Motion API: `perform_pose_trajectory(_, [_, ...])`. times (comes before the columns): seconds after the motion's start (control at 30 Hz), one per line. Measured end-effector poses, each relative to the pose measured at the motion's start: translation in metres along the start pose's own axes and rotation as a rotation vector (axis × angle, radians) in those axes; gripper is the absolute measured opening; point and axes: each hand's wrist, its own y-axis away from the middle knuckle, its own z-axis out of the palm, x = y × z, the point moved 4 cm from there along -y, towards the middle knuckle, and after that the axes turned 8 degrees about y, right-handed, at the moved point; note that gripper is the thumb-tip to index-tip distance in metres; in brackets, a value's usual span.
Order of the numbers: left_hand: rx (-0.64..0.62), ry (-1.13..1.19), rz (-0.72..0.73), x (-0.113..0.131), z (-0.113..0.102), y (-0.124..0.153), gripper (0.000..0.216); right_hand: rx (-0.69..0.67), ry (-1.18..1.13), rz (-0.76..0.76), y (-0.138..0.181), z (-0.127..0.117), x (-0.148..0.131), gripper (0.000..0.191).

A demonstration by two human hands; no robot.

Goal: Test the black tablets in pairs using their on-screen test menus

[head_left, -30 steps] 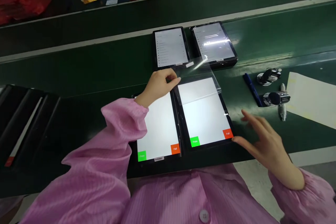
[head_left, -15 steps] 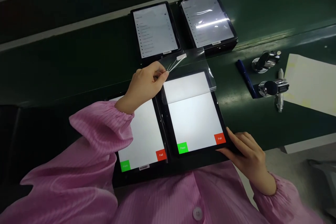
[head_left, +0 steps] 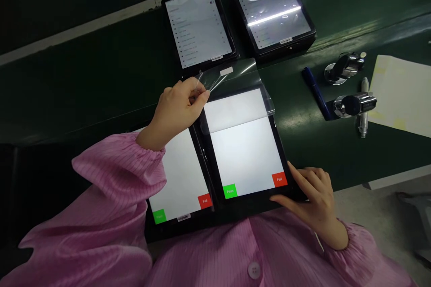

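Note:
Two tablets with white screens and green and red buttons lie side by side before me. My left hand point(head_left: 180, 107) pinches the corner of a clear protective film point(head_left: 235, 81) that is lifted off the top of the right tablet point(head_left: 244, 143). My right hand point(head_left: 311, 199) grips that tablet's lower right corner. The left tablet point(head_left: 180, 175) lies partly under my left pink sleeve.
Two more tablets point(head_left: 198, 27) point(head_left: 272, 9) showing menu lists lie farther back on the green bench. To the right are a dark blue pen point(head_left: 316, 94), two metal stamp-like tools point(head_left: 353, 105) and a pale sheet of paper point(head_left: 400, 94).
My right hand moved in from the side and took the right tablet's lower corner. My left hand lifted the film's corner a little. The view tilted down and closer.

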Motion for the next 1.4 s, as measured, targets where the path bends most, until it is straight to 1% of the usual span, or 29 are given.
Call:
perform_pose_trajectory(0.13, [-0.011,0.0,-0.002,-0.003,0.0,0.001,0.012,0.022,0.013,0.025,-0.001,0.002,-0.003,0.08])
perform_pose_trajectory(0.37, [0.028,0.038,0.039,-0.01,0.0,-0.003,0.013,0.058,0.033,0.039,-0.002,0.004,-0.008,0.075])
perform_pose_trajectory(0.47, [-0.002,0.057,0.016,-0.011,-0.001,-0.004,0.012,0.009,0.014,0.037,-0.005,0.002,-0.002,0.076])
perform_pose_trajectory(0.57, [-0.032,0.096,-0.003,-0.011,-0.006,-0.004,0.015,-0.065,-0.147,0.021,-0.018,-0.004,0.009,0.075])
perform_pose_trajectory(0.63, [0.035,0.13,0.047,-0.008,-0.015,-0.003,0.015,-0.082,-0.254,0.042,-0.032,-0.006,0.015,0.062])
perform_pose_trajectory(0.67, [0.095,0.147,0.085,-0.006,-0.021,-0.002,0.015,-0.067,-0.264,0.046,-0.04,-0.007,0.017,0.051])
perform_pose_trajectory(0.73, [0.223,0.188,0.161,-0.002,-0.033,0.003,0.015,-0.032,-0.21,0.008,-0.06,-0.005,0.017,0.028])
perform_pose_trajectory(0.77, [0.276,0.214,0.202,-0.001,-0.037,0.008,0.015,-0.017,-0.177,-0.009,-0.071,-0.004,0.017,0.026])
perform_pose_trajectory(0.83, [0.342,0.271,0.301,0.001,-0.041,0.024,0.013,-0.03,-0.203,0.016,-0.097,0.001,0.021,0.033])
perform_pose_trajectory(0.87, [0.35,0.288,0.358,0.002,-0.04,0.036,0.012,-0.08,-0.276,0.067,-0.11,0.006,0.027,0.034])
perform_pose_trajectory(0.9, [0.333,0.292,0.426,0.004,-0.037,0.05,0.011,-0.151,-0.38,0.131,-0.123,0.01,0.033,0.039])
perform_pose_trajectory(0.93, [0.275,0.277,0.506,0.006,-0.03,0.065,0.01,-0.245,-0.495,0.189,-0.135,0.016,0.039,0.048])
perform_pose_trajectory(0.97, [0.179,0.243,0.584,0.008,-0.021,0.082,0.012,-0.36,-0.6,0.228,-0.146,0.021,0.043,0.059])
perform_pose_trajectory(1.0, [0.057,0.192,0.663,0.011,-0.01,0.1,0.019,-0.474,-0.669,0.242,-0.155,0.027,0.045,0.066])
perform_pose_trajectory(1.03, [-0.087,0.131,0.73,0.012,0.001,0.119,0.032,-0.565,-0.681,0.229,-0.163,0.031,0.045,0.069])
perform_pose_trajectory(1.07, [-0.202,0.061,0.76,0.012,0.01,0.137,0.048,-0.612,-0.636,0.184,-0.169,0.035,0.042,0.071])
perform_pose_trajectory(1.1, [-0.272,-0.006,0.773,0.01,0.016,0.154,0.062,-0.603,-0.542,0.114,-0.173,0.036,0.036,0.071])
perform_pose_trajectory(1.13, [-0.316,-0.068,0.773,0.006,0.018,0.171,0.069,-0.54,-0.421,0.027,-0.175,0.037,0.027,0.069])
perform_pose_trajectory(1.17, [-0.318,-0.128,0.759,0.001,0.017,0.185,0.071,-0.438,-0.299,-0.073,-0.175,0.035,0.013,0.066])
perform_pose_trajectory(1.2, [-0.295,-0.191,0.735,-0.008,0.014,0.199,0.069,-0.32,-0.205,-0.19,-0.171,0.032,-0.004,0.062])
perform_pose_trajectory(1.27, [-0.197,-0.329,0.653,-0.032,0.005,0.225,0.066,-0.131,-0.116,-0.383,-0.154,0.024,-0.039,0.053])
perform_pose_trajectory(1.3, [-0.13,-0.399,0.591,-0.048,0.001,0.238,0.07,-0.095,-0.114,-0.443,-0.144,0.02,-0.054,0.047])
perform_pose_trajectory(1.33, [-0.068,-0.456,0.515,-0.065,-0.001,0.249,0.076,-0.078,-0.112,-0.458,-0.133,0.016,-0.063,0.043])
perform_pose_trajectory(1.37, [-0.008,-0.488,0.407,-0.082,-0.002,0.26,0.083,-0.069,-0.111,-0.446,-0.123,0.011,-0.069,0.041])
perform_pose_trajectory(1.4, [0.063,-0.497,0.26,-0.099,-0.002,0.269,0.092,-0.057,-0.1,-0.404,-0.113,0.006,-0.07,0.042])
